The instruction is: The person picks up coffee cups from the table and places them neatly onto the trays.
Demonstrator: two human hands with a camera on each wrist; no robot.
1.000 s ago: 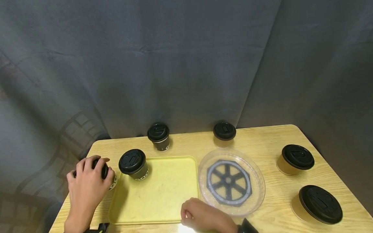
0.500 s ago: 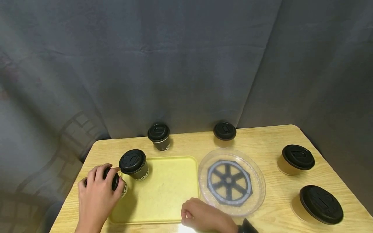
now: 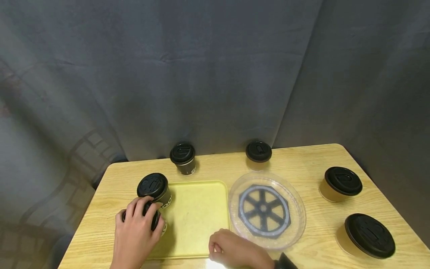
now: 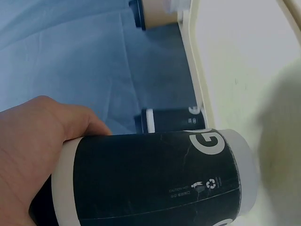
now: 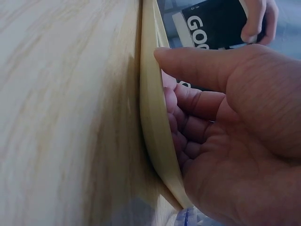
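My left hand grips a dark paper coffee cup with a black lid from above, fingers spread round the lid. In the head view the hand covers most of this cup, over the left part of the yellow tray. Just behind it, a similar lidded cup stands at the tray's far left corner. My right hand lies at the tray's front right corner with loosely curled fingers and nothing in them. Its thumb tip is right at the tray rim in the right wrist view.
Right of the tray sits a round clear plastic dish with a dark wheel pattern. Behind stand a dark lidded cup and a tan one. Two more tan cups, one far and one near, stand at the right.
My left hand has carried its cup rightward and slightly nearer, from beside the tray's left edge to over the tray. The right hand and the other cups have stayed put.
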